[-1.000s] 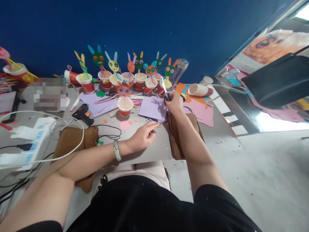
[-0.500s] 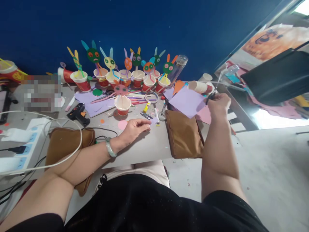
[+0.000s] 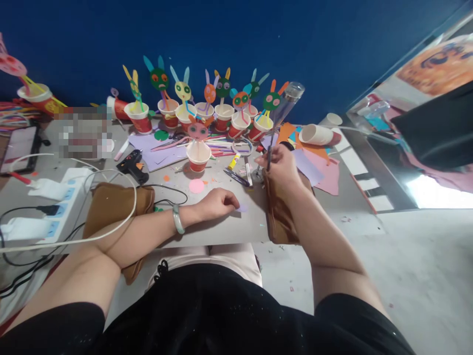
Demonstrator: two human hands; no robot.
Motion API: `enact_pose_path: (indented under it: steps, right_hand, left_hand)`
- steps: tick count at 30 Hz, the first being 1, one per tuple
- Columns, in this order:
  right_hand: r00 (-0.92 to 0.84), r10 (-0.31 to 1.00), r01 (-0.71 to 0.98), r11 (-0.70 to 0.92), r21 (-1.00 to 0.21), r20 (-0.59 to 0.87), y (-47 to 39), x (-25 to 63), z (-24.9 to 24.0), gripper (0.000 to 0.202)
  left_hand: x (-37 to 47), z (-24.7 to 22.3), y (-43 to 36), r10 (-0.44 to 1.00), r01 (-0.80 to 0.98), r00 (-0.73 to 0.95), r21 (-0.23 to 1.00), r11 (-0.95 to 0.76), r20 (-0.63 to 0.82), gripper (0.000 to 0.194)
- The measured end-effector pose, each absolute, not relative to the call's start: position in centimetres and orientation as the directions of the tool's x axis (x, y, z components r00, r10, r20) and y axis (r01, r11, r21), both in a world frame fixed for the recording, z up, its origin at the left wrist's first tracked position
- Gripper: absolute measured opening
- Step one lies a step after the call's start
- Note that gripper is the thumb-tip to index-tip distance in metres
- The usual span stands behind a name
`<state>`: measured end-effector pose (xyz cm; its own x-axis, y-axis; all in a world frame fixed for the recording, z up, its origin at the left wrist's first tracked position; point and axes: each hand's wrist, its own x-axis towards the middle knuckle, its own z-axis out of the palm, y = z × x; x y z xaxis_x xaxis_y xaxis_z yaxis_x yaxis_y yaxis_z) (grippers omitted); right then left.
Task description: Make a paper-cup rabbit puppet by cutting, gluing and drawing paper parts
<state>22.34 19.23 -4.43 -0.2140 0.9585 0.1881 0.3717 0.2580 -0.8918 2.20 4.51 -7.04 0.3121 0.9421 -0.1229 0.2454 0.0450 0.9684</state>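
Observation:
My left hand [image 3: 218,203], with a pale bangle at the wrist, is low over the table front, thumb and fingertips closed on a small purple paper piece [image 3: 242,208]. Above the brown pouch [image 3: 283,224] on the right, my right hand [image 3: 283,165] grips a slim dark upright tool [image 3: 269,157]; its exact kind is unclear. Between the hands lie dark-handled scissors [image 3: 236,177], a yellow glue stick [image 3: 234,161] and a white marker [image 3: 248,172]. A pink paper circle [image 3: 196,186] lies beyond my left forearm, below a paper cup [image 3: 198,157] with a pink animal face.
Several cups with paper rabbit heads [image 3: 183,90] line the blue wall. A black glue gun [image 3: 133,167], power strip [image 3: 66,202] and looping cables occupy the left. Purple paper [image 3: 311,167], pink paper [image 3: 328,177] and a stack of cups [image 3: 318,134] lie to the right.
My right hand has come left and nearer, from the papers at the far right to over the brown pouch, carrying the dark tool. My left fingers have curled closer around the purple piece.

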Motion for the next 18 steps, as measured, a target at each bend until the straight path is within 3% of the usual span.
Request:
enact_pose_path:
  steps: [3, 6, 8, 13, 18]
  right_hand:
    - [-0.333, 0.924, 0.188, 0.258, -0.948, 0.186, 16.6, 18.3, -5.2, 0.049]
    - [-0.481, 0.846, 0.226, 0.374, -0.9, 0.231, 15.0, 16.5, -5.0, 0.048]
    - [-0.488, 0.846, 0.235, 0.364, -0.901, 0.214, 14.6, 16.4, -4.5, 0.049]
    - [-0.428, 0.902, 0.167, 0.141, -0.976, 0.057, 14.6, 18.4, -3.9, 0.055]
    - [-0.401, 0.914, 0.101, -0.023, -0.995, -0.062, 14.1, 20.3, -4.7, 0.053]
  left_hand:
    - [2.4, -7.6, 4.5, 0.93, 0.268, 0.349, 0.963, 0.017, -0.113, 0.017]
    - [2.4, -7.8, 4.8, 0.952, 0.212, 0.292, 0.977, 0.031, -0.094, 0.017]
    - [2.3, -7.6, 5.0, 0.979, 0.141, 0.194, 0.989, 0.04, -0.068, 0.016]
    - [1.9, -6.6, 5.4, 0.998, -0.072, 0.026, 0.996, 0.058, -0.056, 0.014]
    - [1.7, -6.4, 5.6, 0.998, -0.11, -0.057, 0.994, 0.029, -0.035, 0.016]
